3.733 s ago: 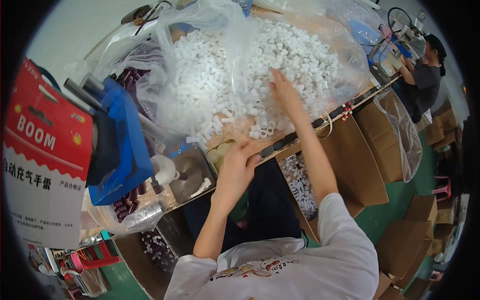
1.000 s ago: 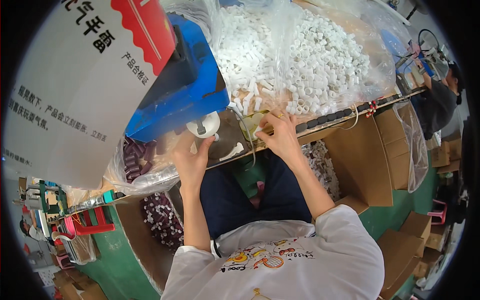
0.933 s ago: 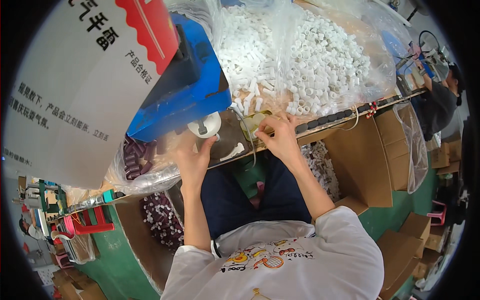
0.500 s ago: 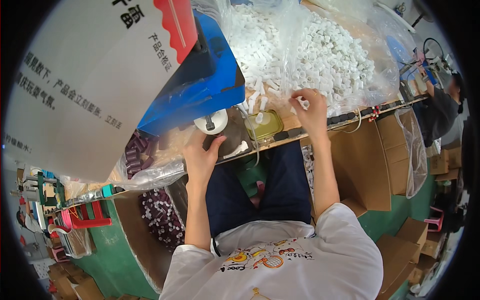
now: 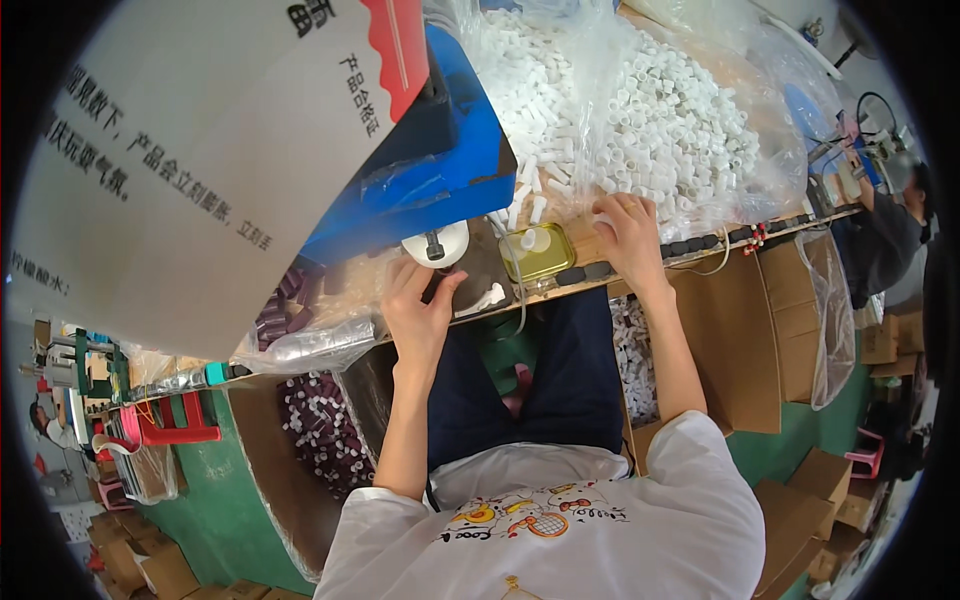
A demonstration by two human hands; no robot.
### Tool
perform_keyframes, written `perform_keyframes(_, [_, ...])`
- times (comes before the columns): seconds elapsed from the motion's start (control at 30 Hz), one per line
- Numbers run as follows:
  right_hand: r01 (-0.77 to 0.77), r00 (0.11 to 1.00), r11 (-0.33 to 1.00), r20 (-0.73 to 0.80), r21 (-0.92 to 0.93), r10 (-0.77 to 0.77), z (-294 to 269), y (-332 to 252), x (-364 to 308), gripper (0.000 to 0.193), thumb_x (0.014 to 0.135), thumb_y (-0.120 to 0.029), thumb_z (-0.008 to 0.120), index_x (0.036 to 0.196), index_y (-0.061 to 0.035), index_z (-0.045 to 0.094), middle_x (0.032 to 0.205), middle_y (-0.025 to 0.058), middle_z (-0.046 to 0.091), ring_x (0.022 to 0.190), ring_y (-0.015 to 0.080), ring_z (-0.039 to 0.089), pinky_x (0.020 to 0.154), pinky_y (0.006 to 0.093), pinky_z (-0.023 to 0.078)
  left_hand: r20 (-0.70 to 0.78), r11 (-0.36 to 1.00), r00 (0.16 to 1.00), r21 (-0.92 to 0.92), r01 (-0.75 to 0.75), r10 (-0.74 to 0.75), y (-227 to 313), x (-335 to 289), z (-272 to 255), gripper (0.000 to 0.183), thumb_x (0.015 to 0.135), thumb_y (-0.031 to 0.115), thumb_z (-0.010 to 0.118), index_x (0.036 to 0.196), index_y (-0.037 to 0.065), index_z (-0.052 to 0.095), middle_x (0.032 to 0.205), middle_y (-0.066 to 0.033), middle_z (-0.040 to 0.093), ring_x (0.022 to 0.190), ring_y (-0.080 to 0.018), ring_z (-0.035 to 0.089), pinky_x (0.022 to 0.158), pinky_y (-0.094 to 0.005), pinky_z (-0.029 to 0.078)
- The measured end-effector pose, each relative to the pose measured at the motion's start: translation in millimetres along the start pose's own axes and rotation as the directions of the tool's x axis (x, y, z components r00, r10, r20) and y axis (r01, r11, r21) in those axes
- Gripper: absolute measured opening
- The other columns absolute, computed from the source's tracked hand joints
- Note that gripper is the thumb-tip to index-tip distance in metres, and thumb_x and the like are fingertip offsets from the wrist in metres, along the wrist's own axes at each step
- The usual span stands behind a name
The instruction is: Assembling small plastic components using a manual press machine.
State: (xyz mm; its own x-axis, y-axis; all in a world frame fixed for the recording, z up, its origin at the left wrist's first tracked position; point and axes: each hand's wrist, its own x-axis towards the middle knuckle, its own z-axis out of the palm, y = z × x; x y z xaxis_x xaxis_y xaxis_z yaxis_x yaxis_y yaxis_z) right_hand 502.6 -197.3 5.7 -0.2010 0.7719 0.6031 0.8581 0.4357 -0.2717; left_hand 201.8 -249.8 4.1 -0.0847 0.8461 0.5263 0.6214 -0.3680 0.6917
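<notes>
We are holding our left hand (image 5: 420, 305) partly closed just below the white disc (image 5: 441, 243) of the blue machine (image 5: 445, 185), a dark piece (image 5: 438, 286) showing between its thumb and bent fingers. We are curling the fingers of our right hand (image 5: 630, 238) loosely over the bench (image 5: 573, 212), just in front of the pile of white rings (image 5: 680, 120); we are not able to tell whether it is gripping anything. Between our hands, the tray (image 5: 553, 264) is holding a white piece (image 5: 534, 238). Behind the tray, white tubes (image 5: 525, 90) are lying heaped left of the rings. Purple tubes (image 5: 284, 308) are lying left of our left hand.
</notes>
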Motion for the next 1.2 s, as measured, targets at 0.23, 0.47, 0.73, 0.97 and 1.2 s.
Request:
perform_keyframes(0.23, [-0.358, 0.931, 0.823, 0.236, 0.441, 0.279, 11.9, -20.8, 6.1, 0.013, 0.083, 0.002, 0.066, 0.095, -0.0010, 0.067, 0.099, 0.0132, 0.067, 0.084, 0.0343, 0.066, 0.072, 0.0408, 0.052, 0.248, 0.999, 0.968, -0.028, 0.035, -0.027, -14.6, 17.5, -10.4, 0.028, 0.073, 0.012, 0.082, 0.099, 0.002, 0.076, 0.100, -0.0175, 0.073, 0.098, -0.0370, 0.064, 0.088, -0.0448, 0.049])
perform_keyframes(0.47, [-0.010, 0.964, 0.939, 0.252, 0.344, -0.082, 28.8, -27.4, 8.7, 0.026, 0.082, 0.003, 0.067, 0.106, -0.0050, 0.074, 0.105, 0.0136, 0.069, 0.096, 0.0330, 0.067, 0.083, 0.0379, 0.053, 0.232, 0.994, 0.971, -0.079, 0.069, -0.049, -19.4, 13.1, -11.1, 0.030, 0.073, 0.014, 0.083, 0.100, 0.004, 0.077, 0.102, -0.0142, 0.074, 0.099, -0.0358, 0.064, 0.088, -0.0441, 0.048])
perform_keyframes(0.73, [0.053, 0.996, 0.731, -0.085, 0.681, 0.007, 27.0, -117.8, 29.2, 0.019, 0.079, 0.000, 0.072, 0.098, -0.0036, 0.076, 0.102, 0.0114, 0.073, 0.091, 0.0282, 0.069, 0.078, 0.0366, 0.055, 0.164, 0.996, 0.987, -0.088, 0.023, -0.008, -18.1, 9.2, -5.4, 0.025, 0.075, 0.013, 0.081, 0.097, 0.003, 0.076, 0.097, -0.0130, 0.073, 0.096, -0.0337, 0.062, 0.086, -0.0448, 0.047])
perform_keyframes(0.97, [0.416, 0.909, 0.813, -0.174, 0.407, -0.378, 42.2, -140.4, 35.7, 0.030, 0.073, 0.002, 0.071, 0.103, -0.0021, 0.073, 0.096, 0.0083, 0.070, 0.093, 0.0303, 0.065, 0.081, 0.0368, 0.054, 0.112, 0.996, 0.990, -0.049, -0.077, 0.082, -13.4, 9.6, -6.1, 0.023, 0.075, 0.010, 0.080, 0.096, 0.003, 0.075, 0.092, -0.0130, 0.071, 0.091, -0.0339, 0.061, 0.084, -0.0451, 0.046])
perform_keyframes(1.2, [-0.223, 0.957, 0.897, -0.087, 0.381, 0.275, 16.3, -74.6, 12.4, 0.026, 0.074, -0.011, 0.078, 0.099, -0.0064, 0.076, 0.101, 0.0094, 0.068, 0.103, 0.0306, 0.059, 0.092, 0.0418, 0.047, 0.172, 0.938, 0.971, -0.274, 0.212, -0.169, -17.6, -7.7, -24.8, 0.088, 0.073, 0.008, 0.085, 0.150, 0.004, 0.043, 0.125, -0.0184, 0.068, 0.118, -0.0296, 0.064, 0.101, -0.0387, 0.049])
